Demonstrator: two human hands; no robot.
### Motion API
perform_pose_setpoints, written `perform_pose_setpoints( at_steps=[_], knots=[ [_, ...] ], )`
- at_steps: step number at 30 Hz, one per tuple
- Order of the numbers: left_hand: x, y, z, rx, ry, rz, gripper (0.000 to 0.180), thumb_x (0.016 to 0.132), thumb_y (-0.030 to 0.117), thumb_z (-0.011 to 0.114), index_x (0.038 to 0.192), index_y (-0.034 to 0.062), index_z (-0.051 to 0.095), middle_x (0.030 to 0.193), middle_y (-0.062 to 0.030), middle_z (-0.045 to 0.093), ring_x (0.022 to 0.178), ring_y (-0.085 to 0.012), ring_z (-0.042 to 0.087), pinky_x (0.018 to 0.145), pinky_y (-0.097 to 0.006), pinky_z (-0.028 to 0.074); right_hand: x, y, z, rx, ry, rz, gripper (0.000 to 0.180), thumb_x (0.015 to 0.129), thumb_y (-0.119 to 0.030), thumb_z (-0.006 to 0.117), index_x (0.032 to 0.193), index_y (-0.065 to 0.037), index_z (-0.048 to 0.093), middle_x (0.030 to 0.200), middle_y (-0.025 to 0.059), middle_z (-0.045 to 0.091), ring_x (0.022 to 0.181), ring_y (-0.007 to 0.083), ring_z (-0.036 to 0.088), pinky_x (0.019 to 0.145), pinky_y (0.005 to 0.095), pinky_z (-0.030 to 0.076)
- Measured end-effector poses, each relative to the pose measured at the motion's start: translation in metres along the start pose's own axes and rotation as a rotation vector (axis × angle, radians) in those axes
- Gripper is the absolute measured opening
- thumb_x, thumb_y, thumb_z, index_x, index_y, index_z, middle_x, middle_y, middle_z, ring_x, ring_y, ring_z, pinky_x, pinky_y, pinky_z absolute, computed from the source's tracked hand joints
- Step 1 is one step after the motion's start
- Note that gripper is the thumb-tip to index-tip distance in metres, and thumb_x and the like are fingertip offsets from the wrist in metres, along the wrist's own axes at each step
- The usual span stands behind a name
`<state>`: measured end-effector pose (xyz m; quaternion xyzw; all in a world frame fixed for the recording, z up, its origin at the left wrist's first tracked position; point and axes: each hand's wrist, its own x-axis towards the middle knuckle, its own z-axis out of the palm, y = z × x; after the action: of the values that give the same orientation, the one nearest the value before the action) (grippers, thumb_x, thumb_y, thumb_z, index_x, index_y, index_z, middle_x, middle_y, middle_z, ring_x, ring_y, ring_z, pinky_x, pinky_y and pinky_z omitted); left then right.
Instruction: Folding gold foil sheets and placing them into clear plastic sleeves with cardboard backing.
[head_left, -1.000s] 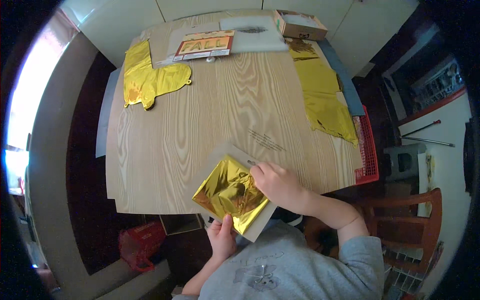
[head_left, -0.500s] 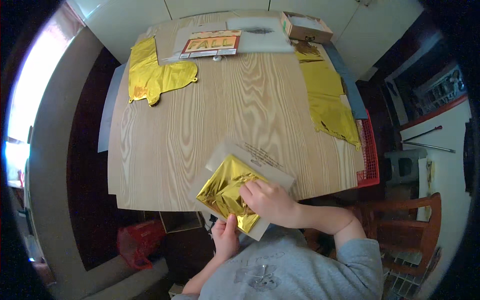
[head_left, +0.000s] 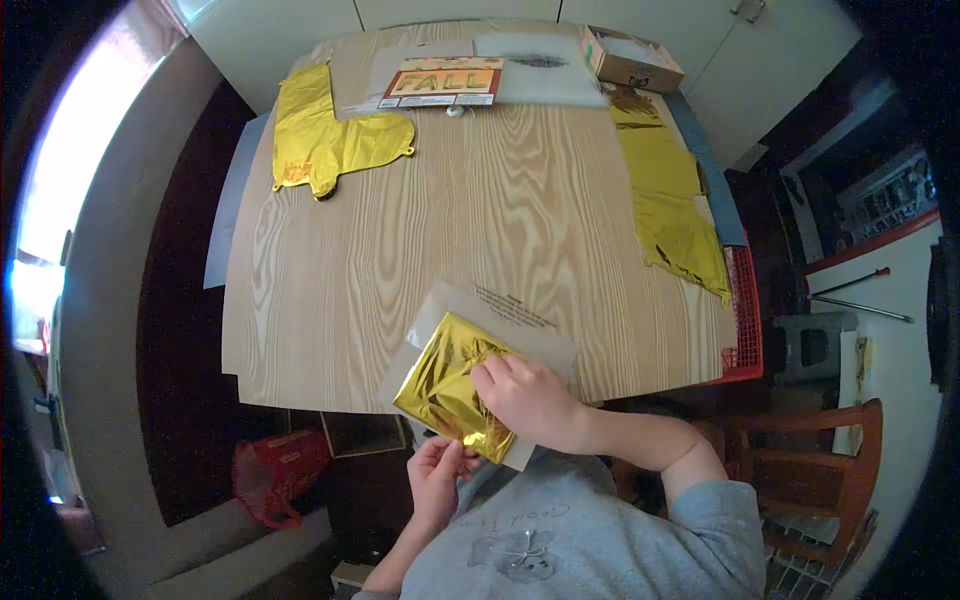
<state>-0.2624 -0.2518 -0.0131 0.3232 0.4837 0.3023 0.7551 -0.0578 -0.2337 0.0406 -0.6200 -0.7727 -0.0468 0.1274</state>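
Observation:
A folded gold foil balloon (head_left: pixel 437 382) lies on a translucent plastic bag (head_left: pixel 442 299) at the table's near edge; whether it is partly inside the bag I cannot tell. My right hand (head_left: pixel 528 400) rests over the foil's right side, its fingers curled and pinching at the foil; the fingertips are mostly hidden. At the near corner of the foil, my left hand (head_left: pixel 437 475) holds the balloon's edge between thumb and fingers. Fine print marks the bag's far side.
An unfolded gold foil balloon (head_left: pixel 340 140) lies far left and a longer gold foil piece (head_left: pixel 665 190) along the right. A card with balloon letters (head_left: pixel 445 82), a cardboard box (head_left: pixel 633 62), a red basket (head_left: pixel 742 310) and a wooden chair (head_left: pixel 800 465) surround the workspace.
My left hand's thumb has shifted from on top of the foil to its near edge. My right hand stays on the foil, moved slightly. The whole view has tilted a little.

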Motion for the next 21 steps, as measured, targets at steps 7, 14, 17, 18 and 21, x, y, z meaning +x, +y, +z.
perform_pose_setpoints(
  at_steps=[7, 14, 17, 18, 21],
  knots=[
    [0.003, 0.012, 0.016, 0.023, 0.014, -0.009, 0.009, 0.093, 0.008, 0.061, 0.089, 0.0006, 0.062, 0.076, -0.0076, 0.067, 0.059, -0.0121, 0.062, 0.049, -0.023, 0.046, -0.003, -0.01, -0.005, 0.078, 0.014, -0.051, 0.01, 0.072, -0.013, 0.06, 0.077, -0.01, 0.052, 0.072, 0.0034, 0.053, 0.069, 0.0162, 0.061, 0.056, 0.0274, 0.052],
    [0.007, 0.001, 0.017, 0.112, 0.033, 0.05, 0.008, 0.091, 0.009, 0.064, 0.089, 0.001, 0.066, 0.071, 0.0004, 0.061, 0.058, -0.0049, 0.05, 0.055, -0.019, 0.041, -0.009, -0.014, -0.014, 0.111, 0.022, -0.118, 0.012, 0.072, -0.016, 0.061, 0.076, -0.011, 0.051, 0.072, 0.0018, 0.052, 0.068, 0.0162, 0.06, 0.058, 0.0279, 0.05],
    [0.01, -0.018, 0.013, 0.102, 0.026, 0.18, 0.009, 0.091, 0.008, 0.064, 0.09, -0.0006, 0.067, 0.078, -0.0004, 0.063, 0.067, -0.0047, 0.054, 0.062, -0.019, 0.043, -0.012, -0.013, -0.014, 0.124, 0.017, -0.128, 0.011, 0.072, -0.017, 0.06, 0.076, -0.012, 0.051, 0.072, 0.0014, 0.051, 0.071, 0.0159, 0.06, 0.059, 0.0272, 0.049],
    [0.011, -0.022, 0.013, 0.038, 0.017, 0.15, 0.009, 0.092, 0.008, 0.064, 0.091, -0.0012, 0.067, 0.08, -0.0011, 0.064, 0.069, -0.0054, 0.055, 0.064, -0.02, 0.045, -0.013, -0.012, -0.013, 0.129, 0.019, -0.12, 0.011, 0.072, -0.017, 0.06, 0.076, -0.012, 0.051, 0.072, 0.0012, 0.051, 0.072, 0.0158, 0.06, 0.059, 0.0269, 0.049],
    [0.012, -0.025, 0.014, -0.09, -0.009, 0.082, 0.012, 0.093, 0.008, 0.062, 0.092, -0.003, 0.067, 0.084, -0.003, 0.066, 0.076, -0.0078, 0.059, 0.071, -0.022, 0.047, -0.015, -0.01, -0.012, 0.151, -0.024, -0.11, 0.016, 0.072, -0.02, 0.064, 0.083, -0.012, 0.054, 0.079, 0.0019, 0.053, 0.08, 0.0172, 0.059, 0.067, 0.0288, 0.048]
  ],
)
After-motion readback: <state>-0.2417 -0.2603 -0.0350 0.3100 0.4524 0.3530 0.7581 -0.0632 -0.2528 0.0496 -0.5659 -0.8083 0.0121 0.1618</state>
